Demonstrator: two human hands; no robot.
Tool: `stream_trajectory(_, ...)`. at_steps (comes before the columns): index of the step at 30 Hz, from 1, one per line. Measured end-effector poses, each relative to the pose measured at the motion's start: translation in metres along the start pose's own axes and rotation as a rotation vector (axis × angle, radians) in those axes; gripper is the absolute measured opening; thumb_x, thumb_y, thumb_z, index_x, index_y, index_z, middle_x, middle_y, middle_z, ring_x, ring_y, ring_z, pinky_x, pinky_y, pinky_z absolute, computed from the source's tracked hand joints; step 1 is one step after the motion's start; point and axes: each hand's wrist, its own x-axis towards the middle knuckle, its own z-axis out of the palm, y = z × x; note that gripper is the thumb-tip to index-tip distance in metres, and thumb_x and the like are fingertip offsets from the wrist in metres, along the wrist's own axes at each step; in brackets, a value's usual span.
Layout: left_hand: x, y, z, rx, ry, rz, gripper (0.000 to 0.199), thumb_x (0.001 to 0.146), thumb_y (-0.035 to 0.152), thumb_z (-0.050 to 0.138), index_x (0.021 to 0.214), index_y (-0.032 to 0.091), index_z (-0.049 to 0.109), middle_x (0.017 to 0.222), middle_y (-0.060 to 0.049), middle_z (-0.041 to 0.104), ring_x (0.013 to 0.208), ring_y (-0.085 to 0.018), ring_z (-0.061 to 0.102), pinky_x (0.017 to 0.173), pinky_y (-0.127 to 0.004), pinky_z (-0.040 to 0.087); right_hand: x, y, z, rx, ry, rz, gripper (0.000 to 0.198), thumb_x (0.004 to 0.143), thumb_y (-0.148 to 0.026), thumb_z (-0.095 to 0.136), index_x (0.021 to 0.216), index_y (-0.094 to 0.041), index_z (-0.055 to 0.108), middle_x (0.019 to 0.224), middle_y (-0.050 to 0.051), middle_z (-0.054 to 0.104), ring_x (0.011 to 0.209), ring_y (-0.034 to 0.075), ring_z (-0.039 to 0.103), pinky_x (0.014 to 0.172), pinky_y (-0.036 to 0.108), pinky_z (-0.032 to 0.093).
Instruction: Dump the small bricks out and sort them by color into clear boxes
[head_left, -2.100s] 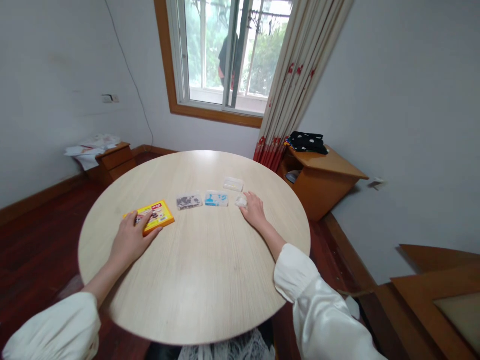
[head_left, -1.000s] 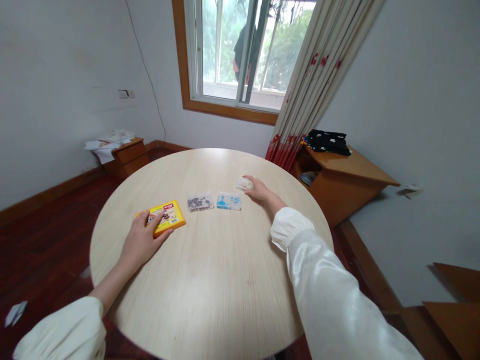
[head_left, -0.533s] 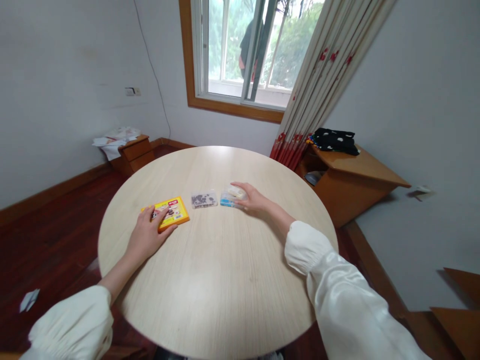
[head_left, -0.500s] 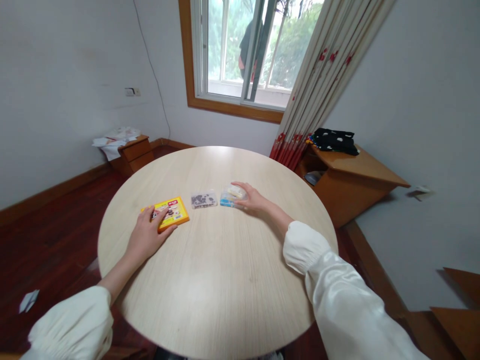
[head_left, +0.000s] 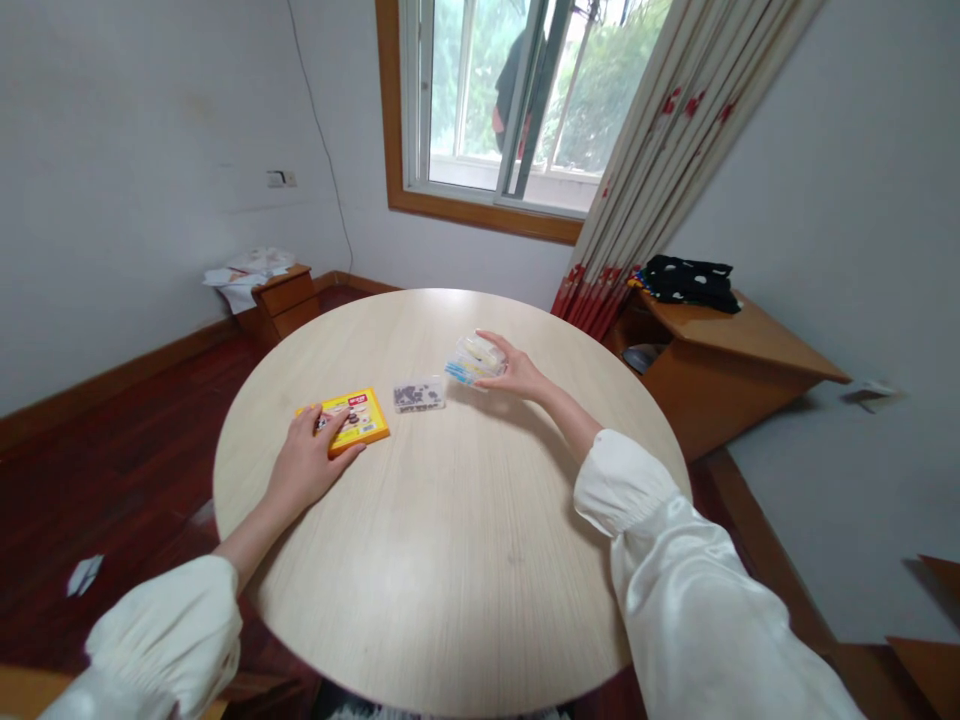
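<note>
Under my left hand [head_left: 311, 455] lies a flat yellow box [head_left: 364, 424] with printed pictures, on the left part of the round table [head_left: 450, 560]. My fingers rest over its left side and the thumb runs along its near edge. My right hand [head_left: 517, 370] is closed around a small clear plastic case [head_left: 474, 362] with blue and pale yellow items inside. The case looks lifted and tilted above the tabletop. Between the hands, a second clear case [head_left: 419, 394] holding dark small pieces lies flat on the table.
Behind the table is a window [head_left: 480, 110] with a patterned curtain [head_left: 675, 150]. A wooden cabinet [head_left: 720, 360] with black dotted cloth [head_left: 690, 283] stands at the right. Papers [head_left: 251, 270] lie on a low drawer unit [head_left: 289, 298] at the back left.
My right hand has raised the clear case with blue items off the tabletop and moved it slightly away from me. My left hand stays on the yellow box. The whole view has shifted a little.
</note>
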Motion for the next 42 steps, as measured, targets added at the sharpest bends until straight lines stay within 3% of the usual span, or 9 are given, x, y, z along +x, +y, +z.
stream_trajectory(5,-0.001,0.001,0.0,-0.014,0.004,-0.003,0.06,0.082,0.054,0.051,0.127,0.015,0.057,0.131,-0.018,0.042,0.123,-0.035,0.041,0.105,-0.048,0.036,0.038,-0.021,0.032,-0.004,-0.18,-0.224,0.082,0.061,-0.025,0.077,0.136,-0.021,0.044,0.14,0.01,0.046,0.131,0.025,0.042,0.111,0.04,0.03)
stream_trajectory(8,-0.002,0.002,0.0,-0.03,0.007,-0.01,0.057,0.082,0.053,0.051,0.126,0.018,0.057,0.132,-0.016,0.042,0.124,-0.034,0.041,0.105,-0.048,0.036,0.044,-0.014,0.055,-0.01,-0.294,-0.222,0.085,0.059,-0.022,0.077,0.136,-0.02,0.043,0.138,0.012,0.047,0.126,0.025,0.047,0.109,0.04,0.034)
stream_trajectory(13,0.0,0.002,0.0,-0.042,-0.014,-0.005,0.058,0.081,0.055,0.051,0.126,0.019,0.057,0.133,-0.015,0.042,0.124,-0.034,0.041,0.104,-0.048,0.037,0.039,-0.003,0.066,0.034,-0.287,-0.233,0.089,0.059,-0.027,0.079,0.137,-0.025,0.038,0.139,0.01,0.043,0.126,0.024,0.045,0.108,0.038,0.035)
stream_trajectory(18,0.005,0.001,0.001,-0.074,-0.013,0.011,0.055,0.08,0.054,0.052,0.124,0.021,0.058,0.132,-0.013,0.043,0.124,-0.034,0.04,0.105,-0.049,0.035,0.036,-0.001,0.069,0.07,-0.277,-0.215,0.09,0.057,-0.024,0.078,0.136,-0.021,0.035,0.138,0.011,0.041,0.124,0.027,0.045,0.104,0.041,0.038)
stream_trajectory(27,0.006,0.0,0.003,-0.074,-0.023,0.033,0.058,0.081,0.054,0.052,0.126,0.018,0.056,0.133,-0.014,0.04,0.125,-0.033,0.039,0.107,-0.046,0.033,0.031,-0.001,0.082,-0.049,-0.2,-0.227,0.09,0.056,-0.015,0.074,0.135,-0.023,0.033,0.132,0.01,0.043,0.123,0.025,0.044,0.105,0.04,0.036)
stream_trajectory(38,0.006,0.0,0.004,-0.093,-0.014,0.035,0.056,0.08,0.053,0.054,0.125,0.019,0.056,0.133,-0.015,0.041,0.126,-0.034,0.038,0.106,-0.049,0.034,0.031,-0.005,0.084,-0.091,-0.192,-0.231,0.089,0.056,-0.014,0.072,0.136,-0.023,0.033,0.129,0.01,0.045,0.119,0.026,0.046,0.103,0.04,0.038)
stream_trajectory(42,0.005,-0.001,0.003,-0.126,-0.018,0.034,0.055,0.08,0.053,0.054,0.125,0.021,0.056,0.133,-0.013,0.041,0.127,-0.033,0.038,0.106,-0.05,0.034,0.026,-0.001,0.078,-0.049,-0.14,-0.173,0.087,0.057,-0.015,0.072,0.135,-0.025,0.035,0.129,0.01,0.046,0.119,0.026,0.047,0.102,0.041,0.039)
